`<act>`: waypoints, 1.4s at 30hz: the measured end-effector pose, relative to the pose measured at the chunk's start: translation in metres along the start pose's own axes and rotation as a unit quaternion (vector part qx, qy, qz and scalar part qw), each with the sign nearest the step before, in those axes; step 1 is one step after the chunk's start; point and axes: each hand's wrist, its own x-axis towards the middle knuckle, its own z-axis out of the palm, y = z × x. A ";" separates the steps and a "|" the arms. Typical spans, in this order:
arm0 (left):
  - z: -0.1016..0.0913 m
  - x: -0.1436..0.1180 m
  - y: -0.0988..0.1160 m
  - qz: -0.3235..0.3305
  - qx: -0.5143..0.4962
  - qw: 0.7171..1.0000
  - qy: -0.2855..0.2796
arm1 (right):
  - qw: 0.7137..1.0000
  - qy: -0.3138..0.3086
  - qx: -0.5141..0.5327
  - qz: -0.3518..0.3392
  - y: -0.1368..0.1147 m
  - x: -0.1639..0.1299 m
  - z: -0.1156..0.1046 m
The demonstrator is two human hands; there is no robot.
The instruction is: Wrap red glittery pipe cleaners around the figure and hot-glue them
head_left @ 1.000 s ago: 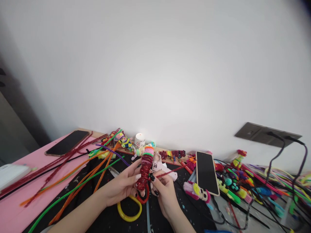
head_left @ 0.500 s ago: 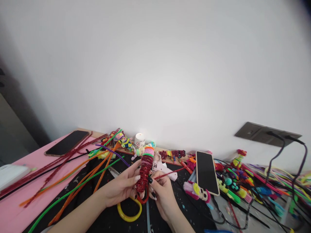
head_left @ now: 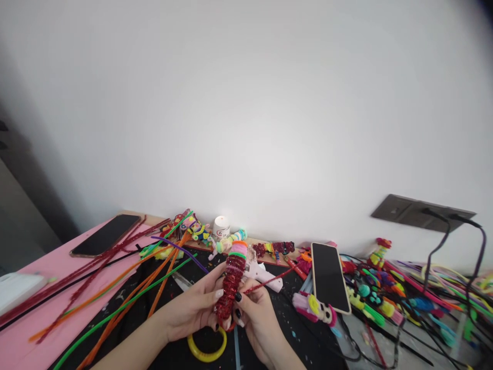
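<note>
A tube tightly wound in glittery dark red fuzzy stem, banded green, pink and orange at its far end [head_left: 231,285], is held just above a black, paint-flecked work mat [head_left: 285,318], tilted with its banded end toward the mat's far edge. The left hand [head_left: 197,304] is closed around the tube's left side over the mat, thumb along the top and fingers beneath, so the grip is firm and the tube fills it. The right hand [head_left: 257,312], over the mat's middle too, is nearly closed, its black-nailed thumb and fingers pinched against the tube's near end; a thin red glittery stem [head_left: 271,281] runs out beside its knuckles toward the mat's far right, and how the fingers hold that stem cannot be told. On the mat below the hands lie scissors with a yellow plastic loop handle [head_left: 207,358], partly hidden. A pale pink glue gun [head_left: 275,284] rests toward the mat's far side, behind the right hand. Beyond the mat's far edge stands a small white paper cup [head_left: 221,227]. Long orange fuzzy stems [head_left: 102,349] cross the mat's left part, near a pink sheet [head_left: 31,334] left of the mat. A phone in a cream case [head_left: 330,277] lies at the mat's right edge.
</note>
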 end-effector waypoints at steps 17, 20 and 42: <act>0.001 0.003 0.001 0.030 0.090 0.992 0.083 | 0.998 0.025 -0.035 -0.048 -0.007 0.008 -0.008; 0.001 0.004 0.002 0.036 0.095 0.991 0.089 | 0.997 0.036 -0.041 -0.049 -0.007 0.009 -0.011; -0.004 0.007 0.000 0.021 0.163 0.978 0.132 | 0.984 0.060 -0.133 -0.107 -0.008 0.011 -0.011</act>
